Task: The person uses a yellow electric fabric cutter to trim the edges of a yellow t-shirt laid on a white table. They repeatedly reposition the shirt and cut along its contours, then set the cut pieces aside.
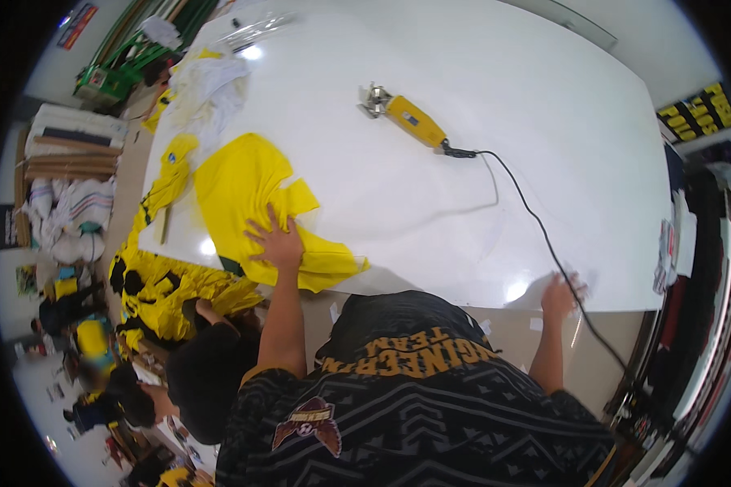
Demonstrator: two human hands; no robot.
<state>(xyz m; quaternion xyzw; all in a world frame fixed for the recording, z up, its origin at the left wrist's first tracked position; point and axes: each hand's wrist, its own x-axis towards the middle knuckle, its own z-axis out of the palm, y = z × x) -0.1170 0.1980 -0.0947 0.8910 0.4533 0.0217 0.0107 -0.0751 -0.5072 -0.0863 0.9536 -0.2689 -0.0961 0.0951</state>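
Note:
My left hand (278, 242) lies flat with its fingers spread on a piece of yellow fabric (240, 183) at the left front of the white table (463, 235). A small yellow strip (302, 195) sits at the fabric's right side. Over by the front right edge, my right hand (560, 296) rests on the tabletop, fingers apart and nothing in them. A black cord (538, 223) passes right by it. The cord leads to a yellow corded power tool (417, 120) with a metal head, lying in the far middle of the table.
A heap of yellow and black fabric (170, 296) hangs off the table's left corner. Crumpled clear plastic (207, 89) covers the far left. A person in black (207, 377) is close on my left; others are farther back. Fabric rolls (73, 154) are stacked at far left.

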